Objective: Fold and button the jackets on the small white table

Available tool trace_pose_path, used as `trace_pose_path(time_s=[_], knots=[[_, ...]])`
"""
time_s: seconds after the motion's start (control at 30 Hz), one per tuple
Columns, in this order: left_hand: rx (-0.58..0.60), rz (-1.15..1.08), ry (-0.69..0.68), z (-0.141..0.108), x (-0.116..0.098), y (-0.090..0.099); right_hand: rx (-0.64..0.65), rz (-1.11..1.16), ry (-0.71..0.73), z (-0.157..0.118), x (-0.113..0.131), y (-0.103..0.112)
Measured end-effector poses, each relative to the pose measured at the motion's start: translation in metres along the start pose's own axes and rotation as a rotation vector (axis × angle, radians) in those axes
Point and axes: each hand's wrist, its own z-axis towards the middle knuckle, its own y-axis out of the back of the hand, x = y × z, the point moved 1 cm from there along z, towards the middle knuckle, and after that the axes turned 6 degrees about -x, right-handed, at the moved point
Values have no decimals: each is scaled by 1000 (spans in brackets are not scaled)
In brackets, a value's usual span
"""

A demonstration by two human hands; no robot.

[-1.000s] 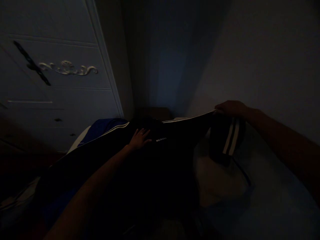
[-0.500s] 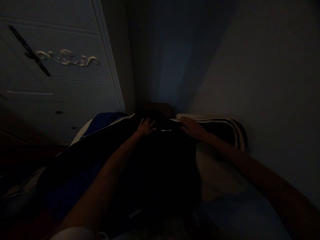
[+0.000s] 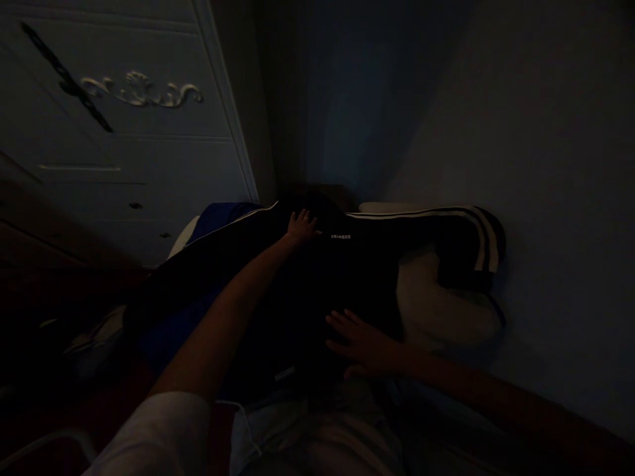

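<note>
A black long-sleeved jacket point(image 3: 302, 297) lies spread out before me, with white stripes down its sleeves and small white lettering on the chest. Its right-hand sleeve point(image 3: 421, 228) bends downward near the wall. My left hand point(image 3: 303, 227) rests with spread fingers on the upper part, left of the lettering. Lower down, my right hand point(image 3: 364, 344) is over the front near the hem, fingers apart and palm down. Neither hand grips the cloth. The dim light hides most folds.
Blue cloth point(image 3: 166, 334) shows under the left sleeve, and a pale pillow-like thing point(image 3: 439, 304) under the right one. A white wardrobe point(image 3: 163, 149) with carved trim stands at the left. The grey wall point(image 3: 546, 165) borders the right side. A white cord point(image 3: 243, 413) hangs near my legs.
My right hand has moved down the jacket from beside the lettering to near the hem. My left hand stays on the upper part. The view has shifted slightly.
</note>
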Motion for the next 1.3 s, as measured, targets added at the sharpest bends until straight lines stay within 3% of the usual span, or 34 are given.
trace_pose_path(time_s=[0.07,0.13,0.27,0.4,0.57,0.73,0.83,0.97,1.07,1.17,1.3], knots=[[-28,-8,38,-17,-9,14,2,-29,51,-6,12,-5],[-69,-30,56,-44,-20,26,-84,-100,75,0,15,-1],[-130,-99,-25,-116,-38,39,-295,-242,33,43,-1,19],[-101,-53,58,-185,-50,49,-283,-262,-2,87,-25,22],[31,-116,196,-242,-73,56,-414,-237,-48,103,-39,11],[-26,-694,515,-257,-68,45,-361,-387,-51,102,-28,7],[-47,-908,581,-258,-49,37,-329,-480,-96,105,-14,6],[-85,-1194,667,-267,-36,23,-371,-434,-173,109,0,2],[-147,-1319,706,-276,-37,13,-526,-304,-178,108,10,-2],[-198,-1351,711,-279,-42,7,-640,-13,-192,110,21,-2],[-267,-1271,675,-278,-47,9,-439,476,-413,124,31,4]])
